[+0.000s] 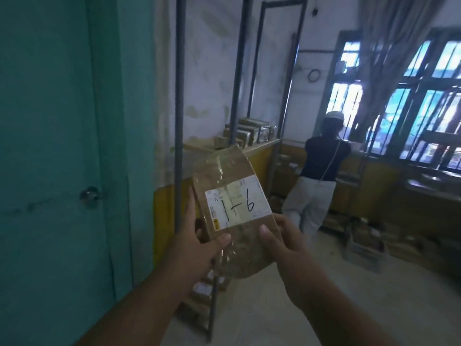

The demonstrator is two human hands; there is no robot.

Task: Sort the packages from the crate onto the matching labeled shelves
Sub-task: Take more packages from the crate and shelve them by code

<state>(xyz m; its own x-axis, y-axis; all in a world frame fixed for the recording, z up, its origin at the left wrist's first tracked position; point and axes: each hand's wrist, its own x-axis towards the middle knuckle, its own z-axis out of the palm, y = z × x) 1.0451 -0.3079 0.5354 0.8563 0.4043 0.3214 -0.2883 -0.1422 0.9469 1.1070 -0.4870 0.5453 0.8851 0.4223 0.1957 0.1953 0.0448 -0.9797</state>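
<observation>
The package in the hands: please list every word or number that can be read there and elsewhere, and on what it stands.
"1-6": handwritten in black on the white label of the brown package, held by the left hand and right hand.
Small print on that label: too blurred to read.
Packages on the shelf: no text can be read.

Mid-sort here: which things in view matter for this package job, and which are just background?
Job:
package marked 1-6
left hand and right hand, both holding it
metal shelf rack
packages on the shelf
crate on the floor

Background:
teal door
person at the window
curtain
</observation>
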